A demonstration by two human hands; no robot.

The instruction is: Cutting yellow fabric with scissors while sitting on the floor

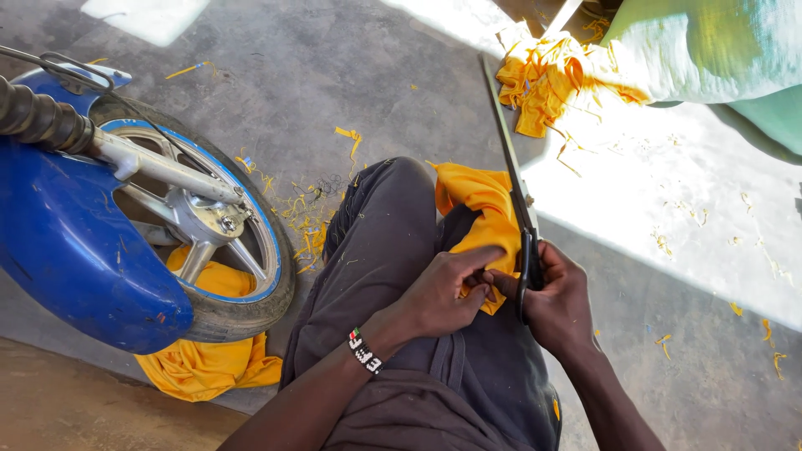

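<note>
While left hand (439,296) pinches yellow cloth (484,213), right hand (555,301) grip closed, prob. on scissors (511,179).

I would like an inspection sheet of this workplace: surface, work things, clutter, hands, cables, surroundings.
Surface: grey concrete floor, partly in bright sunlight; the person sits with the work on the lap.
Work things: yellow cloth lying over the dark trousers; long scissors pointing away from the person.
Clutter: yellow scraps scattered on the floor; heap of yellow strips beside a pale green sack.
Hands: left hand pinches the cloth edge and wears a beaded wristband; right hand grips the scissors handles.
Cables: thin cable over the motorbike fender.
Surroundings: blue motorbike front wheel, with more yellow fabric under the tyre.
</note>
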